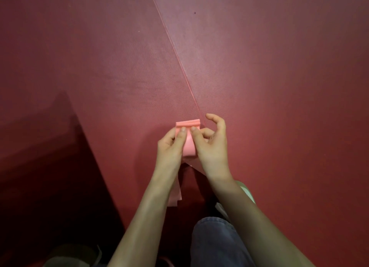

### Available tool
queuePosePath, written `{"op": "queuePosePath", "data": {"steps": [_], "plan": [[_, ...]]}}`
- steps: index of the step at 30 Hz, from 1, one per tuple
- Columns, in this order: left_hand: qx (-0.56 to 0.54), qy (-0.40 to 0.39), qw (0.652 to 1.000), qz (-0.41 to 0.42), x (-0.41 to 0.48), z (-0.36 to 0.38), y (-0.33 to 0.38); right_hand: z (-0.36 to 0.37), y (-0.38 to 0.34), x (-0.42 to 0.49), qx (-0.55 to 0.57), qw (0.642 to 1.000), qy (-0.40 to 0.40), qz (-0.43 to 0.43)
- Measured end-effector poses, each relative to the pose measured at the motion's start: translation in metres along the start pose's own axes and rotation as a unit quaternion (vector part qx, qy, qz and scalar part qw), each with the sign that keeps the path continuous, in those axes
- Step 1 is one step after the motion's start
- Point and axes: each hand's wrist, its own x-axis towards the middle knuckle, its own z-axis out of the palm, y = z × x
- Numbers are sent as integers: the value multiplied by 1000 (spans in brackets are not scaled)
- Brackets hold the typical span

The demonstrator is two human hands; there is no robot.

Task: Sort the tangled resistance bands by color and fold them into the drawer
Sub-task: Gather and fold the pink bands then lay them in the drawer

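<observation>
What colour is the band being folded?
The band is pink, seen best in the head view.

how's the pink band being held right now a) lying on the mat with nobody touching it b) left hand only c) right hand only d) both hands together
d: the left hand and the right hand both pinch the folded pink band, each with a thumb on its front, and hold it up over the red mat.
</observation>
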Motion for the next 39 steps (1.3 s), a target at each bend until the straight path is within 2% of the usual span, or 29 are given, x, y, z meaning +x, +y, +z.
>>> {"op": "queuePosePath", "data": {"steps": [5,9,15,22,29,34,39], "plan": [[-8,42,997,60,-6,1,8,-2,-9,-4,-5,999,-32,-9],[-56,74,992,85,-22,5,34,-9,-25,-10,-58,990,-123,-18],[-96,37,982,158,-65,18,94,-25,-62,-37,-138,970,-194,-45],[-118,-20,968,221,-137,37,173,-54,-135,-66,-233,951,-136,-154],[-164,-54,953,251,-213,50,229,-73,-195,-111,-249,923,-163,-243],[-180,-58,942,278,-267,51,262,-84,-220,-146,-242,927,-158,-238],[-178,-61,928,321,-315,30,295,-87,-236,-190,-229,928,-214,-203]]}}
